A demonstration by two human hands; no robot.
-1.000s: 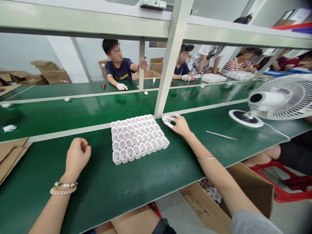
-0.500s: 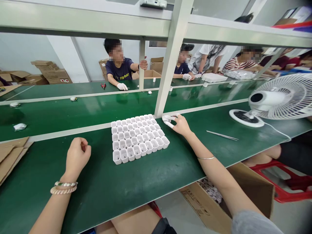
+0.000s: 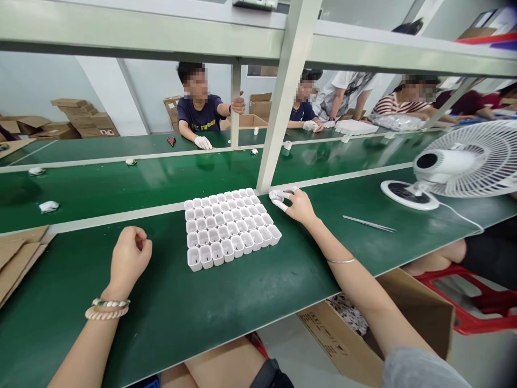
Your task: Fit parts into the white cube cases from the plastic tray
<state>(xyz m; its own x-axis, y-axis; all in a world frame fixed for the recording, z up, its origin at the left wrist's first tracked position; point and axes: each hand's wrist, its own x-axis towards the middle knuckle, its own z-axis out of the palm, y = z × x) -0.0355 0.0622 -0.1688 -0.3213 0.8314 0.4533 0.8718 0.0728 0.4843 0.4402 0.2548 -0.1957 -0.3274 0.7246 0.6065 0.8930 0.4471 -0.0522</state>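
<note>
My left hand [image 3: 131,254] hovers or rests over the green worktop left of the white cups, its fingers curled in; nothing shows in it. A close grid of small open white cups [image 3: 232,229] stands on the worktop, and small dark marks show inside several of the front ones. Past the grid's far right corner, by the foot of the white post [image 3: 274,124], is my right hand [image 3: 297,205], with white covers on several fingertips. Its thumb and fingers are closed around a small white item [image 3: 278,196], partly hidden by them and too unclear to name.
Tweezers [image 3: 368,223] lie right of my right hand, before a white fan [image 3: 448,167]. Flat cardboard [image 3: 20,253] is at the left edge. Small white pieces [image 3: 49,207] sit on the green belt [image 3: 169,178]. An open carton [image 3: 339,339] is below. Co-workers sit opposite.
The small white pieces on the belt have shifted to the right. Both my hands and the cup grid have stayed almost in place.
</note>
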